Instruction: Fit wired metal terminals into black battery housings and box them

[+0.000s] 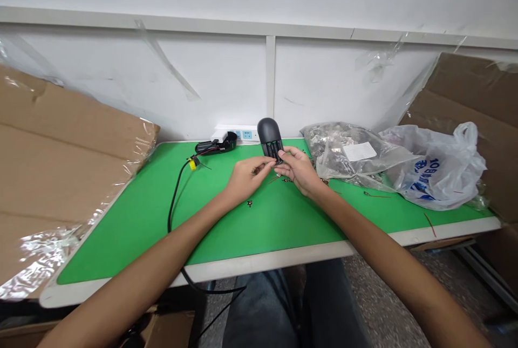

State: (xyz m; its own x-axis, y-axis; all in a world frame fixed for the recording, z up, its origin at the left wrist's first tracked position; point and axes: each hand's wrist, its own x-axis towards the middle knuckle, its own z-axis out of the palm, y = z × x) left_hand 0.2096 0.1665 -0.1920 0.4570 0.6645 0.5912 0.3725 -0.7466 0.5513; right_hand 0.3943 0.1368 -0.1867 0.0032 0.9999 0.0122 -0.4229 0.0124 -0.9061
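Your right hand [301, 173] is curling around the lower end of the black slotted plastic housing [269, 131] above the green surface [218, 234], seemingly so its open side is facing you, while your left hand [245, 178] is pinching its fingertips together at that end, on what I cannot tell

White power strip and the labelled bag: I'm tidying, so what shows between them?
In the head view, the black device, held up by the right hand, shows between them.
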